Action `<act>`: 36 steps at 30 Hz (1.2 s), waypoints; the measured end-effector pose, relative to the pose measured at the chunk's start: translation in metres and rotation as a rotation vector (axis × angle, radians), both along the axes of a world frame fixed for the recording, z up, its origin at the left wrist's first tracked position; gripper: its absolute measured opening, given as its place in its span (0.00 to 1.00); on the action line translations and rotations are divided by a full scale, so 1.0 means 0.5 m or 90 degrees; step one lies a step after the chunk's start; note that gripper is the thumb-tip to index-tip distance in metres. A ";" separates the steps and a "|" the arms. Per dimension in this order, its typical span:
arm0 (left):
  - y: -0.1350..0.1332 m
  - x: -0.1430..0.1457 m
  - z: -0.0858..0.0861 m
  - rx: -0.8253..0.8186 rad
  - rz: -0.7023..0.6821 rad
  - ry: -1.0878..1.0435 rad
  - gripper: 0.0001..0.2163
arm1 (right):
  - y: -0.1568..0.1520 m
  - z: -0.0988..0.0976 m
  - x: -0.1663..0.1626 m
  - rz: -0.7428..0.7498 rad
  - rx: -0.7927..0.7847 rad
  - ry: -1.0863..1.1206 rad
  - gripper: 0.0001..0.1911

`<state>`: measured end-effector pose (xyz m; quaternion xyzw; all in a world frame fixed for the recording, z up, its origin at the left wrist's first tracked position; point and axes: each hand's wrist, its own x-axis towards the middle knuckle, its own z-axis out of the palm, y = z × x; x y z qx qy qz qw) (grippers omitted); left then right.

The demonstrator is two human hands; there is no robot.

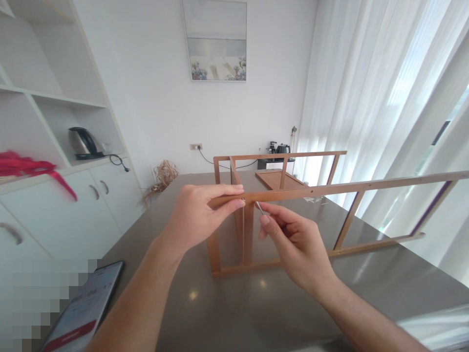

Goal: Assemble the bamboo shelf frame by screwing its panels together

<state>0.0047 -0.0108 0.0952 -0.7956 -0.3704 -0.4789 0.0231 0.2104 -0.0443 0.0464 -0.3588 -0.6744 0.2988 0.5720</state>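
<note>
A wooden rack frame (344, 187) lies on its side on the table, its long rails running off to the right. My left hand (196, 210) pinches the upper rail near its left end, thumb below and fingers on top. By the thumb tip a small metal fastener (244, 200) shows at the joint with a crosspiece. Between thumb and forefinger, my right hand (296, 239) holds a thin metal rod (260, 208), its tip just under the rail, right of the joint. Whether the tip touches the wood I cannot tell.
A brown wooden panel (274, 179) lies on the grey table (205, 318) behind the frame. A tablet-like screen (84, 303) is at the near left. Shelves on the left hold a kettle (81, 142) and red ribbon (29, 165). Curtains (351, 98) hang at right.
</note>
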 end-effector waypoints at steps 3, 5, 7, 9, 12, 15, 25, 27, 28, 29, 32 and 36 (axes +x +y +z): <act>0.000 0.000 0.000 -0.007 -0.004 -0.004 0.11 | -0.003 -0.005 0.002 -0.042 0.017 -0.034 0.18; 0.000 0.000 0.000 -0.010 -0.007 -0.005 0.11 | -0.006 -0.008 0.005 -0.035 -0.003 -0.044 0.18; 0.000 0.000 0.000 -0.010 -0.009 -0.006 0.11 | -0.011 -0.009 0.008 -0.016 -0.023 -0.050 0.18; 0.000 0.000 0.000 -0.010 -0.008 -0.005 0.11 | -0.016 -0.008 0.009 -0.003 -0.034 -0.060 0.17; 0.000 0.000 -0.001 0.000 -0.003 -0.003 0.11 | -0.025 0.000 0.007 -0.001 -0.011 -0.086 0.12; 0.000 0.000 0.000 0.007 0.001 0.000 0.10 | -0.032 0.008 0.001 -0.014 0.025 -0.095 0.10; -0.001 0.001 0.000 0.012 0.003 0.005 0.10 | -0.026 0.009 0.005 -0.062 0.142 -0.198 0.10; -0.002 0.001 0.000 0.013 0.003 0.005 0.10 | -0.032 0.004 0.006 -0.086 0.107 -0.203 0.10; -0.002 0.001 0.000 0.014 0.003 0.005 0.10 | -0.037 0.001 0.007 -0.087 0.076 -0.194 0.10; -0.002 0.001 0.000 0.013 0.003 0.005 0.10 | -0.043 -0.002 0.008 -0.078 0.041 -0.178 0.11; -0.002 0.001 -0.001 0.009 0.001 0.006 0.10 | -0.059 -0.011 0.014 0.008 -0.053 -0.102 0.12; -0.002 0.001 -0.001 0.013 0.002 0.007 0.10 | -0.067 -0.018 0.024 0.101 -0.120 -0.022 0.11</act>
